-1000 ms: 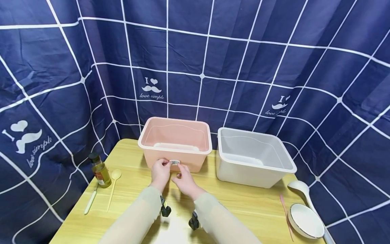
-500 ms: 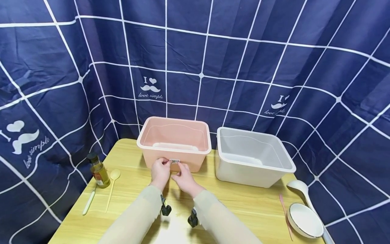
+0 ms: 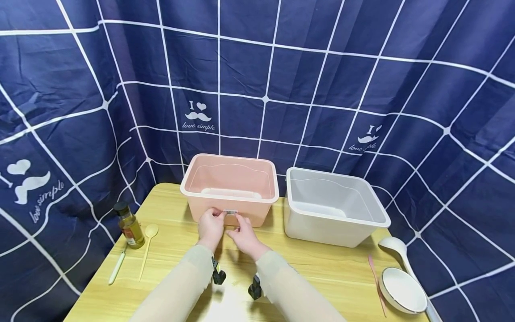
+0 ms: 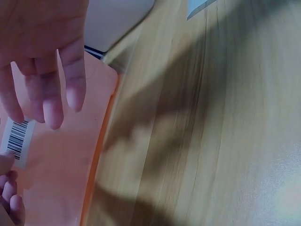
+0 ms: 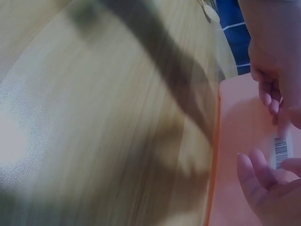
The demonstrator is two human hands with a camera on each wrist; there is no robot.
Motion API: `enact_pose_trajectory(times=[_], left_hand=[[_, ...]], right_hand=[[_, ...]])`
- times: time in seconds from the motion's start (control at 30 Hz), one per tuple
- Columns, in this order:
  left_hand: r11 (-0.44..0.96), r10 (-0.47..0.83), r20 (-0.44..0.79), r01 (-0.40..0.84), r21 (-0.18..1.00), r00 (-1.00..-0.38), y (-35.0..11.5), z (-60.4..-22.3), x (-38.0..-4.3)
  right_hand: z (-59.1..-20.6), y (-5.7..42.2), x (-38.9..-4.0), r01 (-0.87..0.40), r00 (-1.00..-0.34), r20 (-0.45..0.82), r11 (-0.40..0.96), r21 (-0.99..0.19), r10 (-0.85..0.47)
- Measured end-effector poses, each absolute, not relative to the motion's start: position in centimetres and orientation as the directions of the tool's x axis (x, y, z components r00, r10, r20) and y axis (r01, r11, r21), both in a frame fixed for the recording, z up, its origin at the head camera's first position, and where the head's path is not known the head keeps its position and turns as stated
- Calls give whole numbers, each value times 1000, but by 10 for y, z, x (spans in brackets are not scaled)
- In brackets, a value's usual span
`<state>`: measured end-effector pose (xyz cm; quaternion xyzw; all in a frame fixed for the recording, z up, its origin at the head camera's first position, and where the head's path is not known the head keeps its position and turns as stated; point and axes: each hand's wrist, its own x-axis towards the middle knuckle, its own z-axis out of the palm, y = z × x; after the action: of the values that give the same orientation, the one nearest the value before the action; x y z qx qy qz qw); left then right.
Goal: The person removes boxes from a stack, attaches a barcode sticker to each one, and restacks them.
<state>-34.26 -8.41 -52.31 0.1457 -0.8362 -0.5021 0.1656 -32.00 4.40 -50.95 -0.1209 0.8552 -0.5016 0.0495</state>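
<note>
A white barcode sticker [image 3: 230,212] lies against the front wall of the pink bin [image 3: 193,206]. At its left end, my left hand [image 3: 211,229] pinches the edge with thumb and index finger; the other fingers are curled in, as the right wrist view shows. My right hand [image 3: 245,239] touches the sticker's right end with the index fingertip, its thumb apart and lower. In the left wrist view the right hand's other fingers [image 4: 51,101] hang nearly straight in front of the bin. Between both hands the barcode [image 5: 281,149] shows, with its ends partly covered by fingertips.
A grey-white bin [image 3: 322,230] stands right of the pink one. Toward the left table edge are an oil bottle [image 3: 132,228], a yellow spoon [image 3: 149,237] and a pale-handled utensil [image 3: 116,268]. At right lie a white ladle [image 3: 394,245], a pink stick [image 3: 376,284] and a white bowl [image 3: 403,290].
Both hands have stayed at the two ends of the sticker with barely any movement. The sticker looks flatter against the bin than a second ago. The head view has shifted slightly.
</note>
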Motion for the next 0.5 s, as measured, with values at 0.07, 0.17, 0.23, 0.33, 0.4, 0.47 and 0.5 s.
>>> enact_pose_trajectory(times=[0.07, 0.17, 0.23, 0.33, 0.4, 0.47, 0.5], left_hand=[[451, -409, 135, -72, 890, -903, -85, -524, -342], [403, -382, 153, -15, 915, -912, -87, -528, -342], [332, -350, 158, 36, 943, -923, -86, -530, -343], [205, -307, 160, 100, 974, -938, -84, -531, -344], [153, -286, 152, 112, 982, -946, -84, -530, -342], [142, -270, 132, 97, 985, -954, -84, -532, -342], [147, -258, 117, 80, 986, -959, -85, -533, -342]], right_hand=[[-510, 45, -320, -156, -965, 41, 446, -881, -258], [-505, 47, -318, -98, -965, -1, 361, -927, -264], [-493, 49, -313, -46, -958, -40, 291, -956, -285], [-488, 52, -315, 33, -946, -94, 197, -980, -310], [-492, 54, -320, 54, -941, -107, 169, -984, -320], [-503, 54, -327, 69, -940, -120, 165, -984, -319], [-506, 54, -329, 70, -939, -124, 173, -982, -322]])
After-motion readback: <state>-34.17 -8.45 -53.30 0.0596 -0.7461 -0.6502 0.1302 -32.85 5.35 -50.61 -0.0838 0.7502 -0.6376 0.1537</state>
